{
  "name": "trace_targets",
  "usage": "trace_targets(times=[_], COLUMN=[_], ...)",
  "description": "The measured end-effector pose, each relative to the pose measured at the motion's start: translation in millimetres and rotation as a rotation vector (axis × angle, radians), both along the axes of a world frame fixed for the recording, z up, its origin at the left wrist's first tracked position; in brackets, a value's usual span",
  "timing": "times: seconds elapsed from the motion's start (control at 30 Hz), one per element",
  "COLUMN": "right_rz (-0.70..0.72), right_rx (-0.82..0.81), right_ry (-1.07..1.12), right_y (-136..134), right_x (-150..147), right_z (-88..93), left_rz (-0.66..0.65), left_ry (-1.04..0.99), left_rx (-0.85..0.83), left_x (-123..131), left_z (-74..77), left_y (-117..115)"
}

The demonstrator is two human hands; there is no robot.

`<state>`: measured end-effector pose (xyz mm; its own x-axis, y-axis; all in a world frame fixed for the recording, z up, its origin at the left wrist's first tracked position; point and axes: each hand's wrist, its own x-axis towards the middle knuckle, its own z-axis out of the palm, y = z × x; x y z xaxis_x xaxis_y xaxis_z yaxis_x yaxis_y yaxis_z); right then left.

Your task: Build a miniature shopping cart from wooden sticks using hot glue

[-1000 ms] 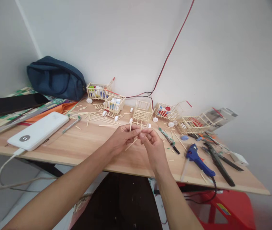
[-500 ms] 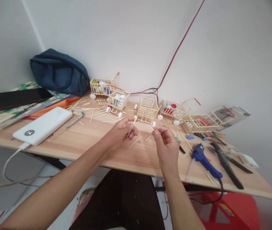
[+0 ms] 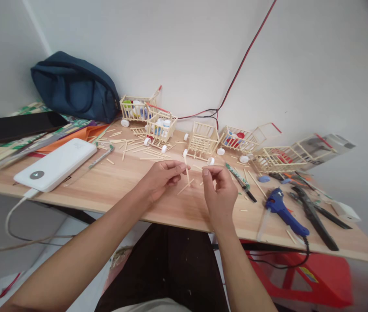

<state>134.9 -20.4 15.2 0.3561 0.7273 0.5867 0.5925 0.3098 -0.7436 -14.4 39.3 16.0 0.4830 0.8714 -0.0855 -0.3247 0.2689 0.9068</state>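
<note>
My left hand [image 3: 163, 178] hovers over the wooden table [image 3: 112, 186] and pinches a thin wooden stick [image 3: 187, 170] with a small white wheel at its top end. My right hand [image 3: 220, 190] is a little to its right, thumb and forefinger pinched together on something too small to make out. Loose sticks [image 3: 185, 187] lie on the table just beneath both hands. Right behind them stands a small stick-built cart [image 3: 202, 141] with white wheels.
Several more stick carts [image 3: 140, 109] line the back wall. A blue glue gun [image 3: 283, 212], pliers [image 3: 314, 216] and a craft knife [image 3: 240, 181] lie at the right. A white power bank [image 3: 56, 164], a black phone [image 3: 15, 126] and a blue bag [image 3: 73, 89] sit at the left.
My hands were joined on the stick a second ago and have since drawn apart. The left keeps the stick, now held upright; the right has moved slightly right.
</note>
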Motion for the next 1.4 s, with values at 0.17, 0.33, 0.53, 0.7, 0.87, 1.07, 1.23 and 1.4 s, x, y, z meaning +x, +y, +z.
trace_targets(times=[0.17, 0.33, 0.53, 0.7, 0.87, 1.07, 1.23, 1.4], right_rz=[-0.005, 0.080, 0.132, 0.184, 0.167, 0.165, 0.188, 0.259], right_rx=[-0.003, -0.003, 0.007, -0.019, -0.018, -0.041, -0.088, -0.156], right_ry=[0.065, 0.202, 0.348, 0.461, 0.519, 0.519, 0.588, 0.641], right_y=[2.0, 4.1, 6.2, 8.3, 10.4, 8.5, 13.1, 21.3], right_x=[-1.9, -3.0, -0.1, 3.8, 7.7, 8.4, 11.3, 13.4], right_z=[-3.1, -4.0, -4.7, -2.4, -1.6, -0.6, -1.5, 5.7], left_rz=[-0.011, 0.040, 0.091, 0.129, 0.114, 0.134, 0.106, 0.086], left_ry=[0.017, 0.068, 0.079, 0.120, 0.187, 0.312, 0.292, 0.325], left_rx=[0.105, 0.051, 0.023, 0.053, 0.158, 0.248, 0.225, 0.240], left_x=[-1.6, 2.0, 6.4, 7.0, 8.6, 12.8, 13.2, 12.0], left_z=[4.8, 6.2, 4.2, 12.6, 27.7, 26.9, 23.0, 23.5], left_y=[-3.1, -1.7, 2.0, 9.8, 27.3, 35.4, 35.3, 37.3])
